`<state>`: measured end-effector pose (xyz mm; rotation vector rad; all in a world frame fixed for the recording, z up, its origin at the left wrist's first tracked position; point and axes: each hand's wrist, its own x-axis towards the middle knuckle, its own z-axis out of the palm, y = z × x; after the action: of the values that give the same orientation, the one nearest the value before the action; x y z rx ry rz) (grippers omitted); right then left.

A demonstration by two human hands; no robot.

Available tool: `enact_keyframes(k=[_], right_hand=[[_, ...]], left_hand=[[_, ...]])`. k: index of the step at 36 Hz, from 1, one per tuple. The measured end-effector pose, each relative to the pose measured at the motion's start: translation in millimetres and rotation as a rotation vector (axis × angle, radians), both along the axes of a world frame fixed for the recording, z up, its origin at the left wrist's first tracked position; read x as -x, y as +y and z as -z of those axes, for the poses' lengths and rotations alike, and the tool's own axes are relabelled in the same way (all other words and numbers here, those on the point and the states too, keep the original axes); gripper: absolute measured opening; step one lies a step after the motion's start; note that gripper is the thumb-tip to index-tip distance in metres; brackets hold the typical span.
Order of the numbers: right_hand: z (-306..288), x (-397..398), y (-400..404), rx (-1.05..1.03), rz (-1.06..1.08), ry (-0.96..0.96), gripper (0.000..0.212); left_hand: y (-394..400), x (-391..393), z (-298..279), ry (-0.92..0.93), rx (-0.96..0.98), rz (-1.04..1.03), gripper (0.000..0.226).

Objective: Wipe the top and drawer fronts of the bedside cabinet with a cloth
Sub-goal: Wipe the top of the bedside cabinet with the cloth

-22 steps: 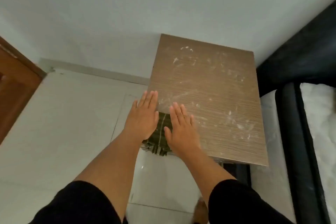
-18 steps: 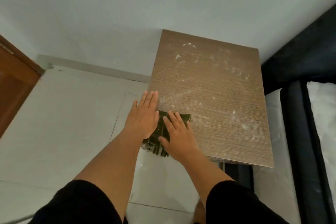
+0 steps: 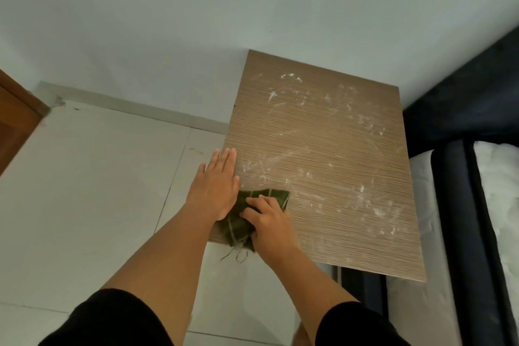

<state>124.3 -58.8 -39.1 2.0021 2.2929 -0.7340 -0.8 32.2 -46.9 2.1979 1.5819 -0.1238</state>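
On cabinet top (image 3: 323,149), dark-green cloth (image 3: 238,222), crumpled, frayed

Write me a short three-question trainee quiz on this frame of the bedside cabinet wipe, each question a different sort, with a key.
1. True or false: the right hand has its fingers curled on the green cloth.
2. Multiple choice: where does the cloth lie on the cabinet top?
A. far right corner
B. middle
C. near left corner, partly hanging over the front edge
3. Fill in: the left hand lies ____ at the top's left edge, beside the cloth.

Key: 1 true; 2 C; 3 flat. White smears cover much of the top.
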Motion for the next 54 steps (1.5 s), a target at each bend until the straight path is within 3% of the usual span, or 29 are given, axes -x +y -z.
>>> enact_keyframes(k=[12,18,24,31,40,54], right_hand=[[-35.7,-36.9,95.2,-0.237,0.180,0.021,0.026],[-46.2,-56.5,169.6,-0.377,0.214,0.023,0.048],[-45.9,-62.1,239.8,-0.478,0.229,0.039,0.053],[-32.1,-69.5,303.5,-0.505,0.324,0.037,0.042],[1.3,-72.8,354.8,-0.480,0.265,0.071,0.057],[32.2,-67.3,392.7,-0.337,0.292,-0.002,0.054]], left_hand=[[57.2,-18.4,7.9,-0.171,-0.013,-0.180,0.059],[98.6,-39.1,24.1,-0.205,-0.024,-0.189,0.060],[143.1,-57.6,38.7,-0.274,-0.031,-0.249,0.059],[179.9,-70.2,52.1,-0.387,-0.035,-0.292,0.058],[182.1,-73.4,63.5,-0.470,-0.108,-0.328,0.057],[183.8,-73.7,62.8,-0.526,-0.039,-0.391,0.059]])
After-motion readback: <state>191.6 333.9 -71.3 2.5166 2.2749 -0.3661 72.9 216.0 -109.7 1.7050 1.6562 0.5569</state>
